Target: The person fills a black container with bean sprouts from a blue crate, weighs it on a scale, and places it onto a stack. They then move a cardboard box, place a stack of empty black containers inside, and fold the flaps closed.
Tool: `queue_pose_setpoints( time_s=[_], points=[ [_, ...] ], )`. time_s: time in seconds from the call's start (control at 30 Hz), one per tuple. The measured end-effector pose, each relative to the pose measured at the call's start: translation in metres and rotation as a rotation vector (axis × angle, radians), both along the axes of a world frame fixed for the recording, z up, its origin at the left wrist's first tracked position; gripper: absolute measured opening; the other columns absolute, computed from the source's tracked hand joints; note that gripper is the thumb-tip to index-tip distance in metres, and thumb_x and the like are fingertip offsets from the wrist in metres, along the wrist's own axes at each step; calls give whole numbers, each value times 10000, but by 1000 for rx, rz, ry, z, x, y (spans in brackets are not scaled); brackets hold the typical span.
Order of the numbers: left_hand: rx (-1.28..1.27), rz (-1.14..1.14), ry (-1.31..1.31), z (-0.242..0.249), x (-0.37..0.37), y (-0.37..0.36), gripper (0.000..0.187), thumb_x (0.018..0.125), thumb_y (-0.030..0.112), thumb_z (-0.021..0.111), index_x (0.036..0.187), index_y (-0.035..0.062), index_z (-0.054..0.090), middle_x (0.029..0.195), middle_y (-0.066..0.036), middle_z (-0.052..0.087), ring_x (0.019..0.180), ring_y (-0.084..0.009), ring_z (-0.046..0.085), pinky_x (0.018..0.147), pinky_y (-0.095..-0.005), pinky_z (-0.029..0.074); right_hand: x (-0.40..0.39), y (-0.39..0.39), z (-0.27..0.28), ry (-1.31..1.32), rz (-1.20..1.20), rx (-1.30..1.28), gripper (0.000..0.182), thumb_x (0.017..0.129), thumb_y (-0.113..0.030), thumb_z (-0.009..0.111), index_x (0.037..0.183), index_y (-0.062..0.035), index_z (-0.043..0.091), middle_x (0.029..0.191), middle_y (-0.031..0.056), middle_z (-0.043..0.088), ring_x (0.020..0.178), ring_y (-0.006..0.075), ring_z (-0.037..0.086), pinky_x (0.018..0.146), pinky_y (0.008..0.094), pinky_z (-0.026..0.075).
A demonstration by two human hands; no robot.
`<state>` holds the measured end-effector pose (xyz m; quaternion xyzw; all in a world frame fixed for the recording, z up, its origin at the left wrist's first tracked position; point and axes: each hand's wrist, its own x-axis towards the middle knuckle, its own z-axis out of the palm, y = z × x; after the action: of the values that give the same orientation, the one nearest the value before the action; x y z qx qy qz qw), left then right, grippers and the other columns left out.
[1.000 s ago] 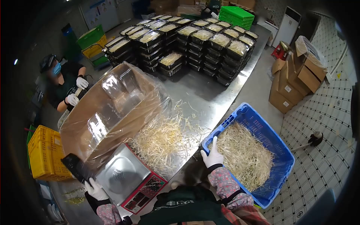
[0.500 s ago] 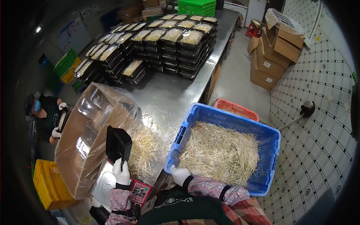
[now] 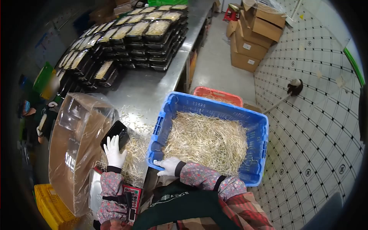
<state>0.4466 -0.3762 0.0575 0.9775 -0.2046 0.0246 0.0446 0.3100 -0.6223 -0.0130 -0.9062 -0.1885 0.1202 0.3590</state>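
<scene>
My left hand [image 3: 114,152], in a white glove, lies with its fingers spread against the near side of a black plastic tray [image 3: 116,135]. The tray rests tilted at the pile of pale sprouts [image 3: 133,157] on the metal table, beside the plastic-lined box. My right hand [image 3: 168,166], also gloved, is at the near left corner of the blue crate [image 3: 263,153], its fingers on the rim. Pale sprouts [image 3: 205,140] fill much of the crate. A scale with a red keypad [image 3: 132,197] is beside my left forearm.
Stacked filled trays [image 3: 138,30] stand at the back of the table [image 3: 134,82]. A lined cardboard box [image 3: 73,153] and yellow crate [image 3: 53,207] are left, near another person [image 3: 44,119]. A red basket [image 3: 218,96] is behind the blue crate; cartons [image 3: 253,38] stand beyond.
The view has shifted, so the surroundings sit further left and higher. The black tray has gone from upright to lying lower at the sprouts, and my left hand's fingers have spread.
</scene>
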Motion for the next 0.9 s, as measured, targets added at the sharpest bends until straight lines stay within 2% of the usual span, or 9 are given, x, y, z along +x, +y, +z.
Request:
queue_pose_setpoints(
  time_s=[0.1,0.2,0.27,0.33,0.37,0.43,0.7,0.83,0.9],
  points=[
    [-421,-210,11,-3,-8,-36,769,713,146,764,1389,44,412,1396,-163,440,1349,-346,346,1116,-453,268,-25,-71,16,-348,-307,75,514,805,-370,683,1214,-79,574,1132,99,640,1083,267,578,897,433,430],
    [-508,-296,165,-6,-21,-87,807,718,131,765,1410,2,369,1405,-208,421,1335,-347,369,1107,-404,300,-85,-187,76,-593,-910,-200,461,714,-157,748,1153,-85,625,1152,126,634,1080,301,576,914,425,429],
    [-509,-260,206,-24,-15,-109,923,681,199,804,1436,-2,313,1411,-231,400,1332,-362,365,1110,-415,294,-146,-255,86,-501,-1284,-477,598,688,-243,771,1228,-84,569,1186,121,599,1060,306,559,909,437,402],
    [-480,-266,229,-28,-5,-134,1057,634,232,827,1461,-22,220,1415,-242,387,1313,-374,377,1091,-423,313,-203,-299,58,-227,-1676,-847,934,729,-491,740,1455,-83,316,1404,206,434,1228,344,484,1015,455,375],
    [-431,-255,236,-27,-3,-143,1096,622,238,832,1468,-29,188,1418,-249,379,1306,-379,382,1085,-422,320,-217,-315,39,62,-1782,-667,1054,703,-597,726,1467,-40,259,1410,248,415,1270,370,452,1040,446,374],
    [-198,-218,204,-55,12,-143,1102,613,189,809,1473,-32,155,1411,-269,372,1297,-388,389,1075,-415,325,-212,-316,-2,260,-1746,-177,1127,664,-660,722,1447,11,268,1378,266,440,1243,383,475,1016,437,399],
    [-384,-134,241,-60,22,-167,1042,618,106,773,1480,26,194,1384,-261,420,1247,-401,445,1044,-424,365,-181,-329,11,332,-1800,-309,1119,705,-653,689,1473,1,206,1405,270,413,1248,370,481,1001,428,415],
    [-372,-44,299,-61,19,-170,979,636,76,758,1472,58,250,1397,-220,428,1268,-370,451,1054,-416,367,-169,-303,30,-19,-1590,-661,1067,728,-449,747,1499,-30,139,1507,244,258,1393,383,261,1133,447,234],
    [-368,-46,300,-70,20,-166,960,645,81,754,1470,68,263,1395,-212,434,1264,-365,458,1048,-415,376,-147,-301,33,-212,-1392,-548,1072,714,-396,760,1497,-18,131,1518,238,233,1403,402,226,1148,454,200]
  ],
)
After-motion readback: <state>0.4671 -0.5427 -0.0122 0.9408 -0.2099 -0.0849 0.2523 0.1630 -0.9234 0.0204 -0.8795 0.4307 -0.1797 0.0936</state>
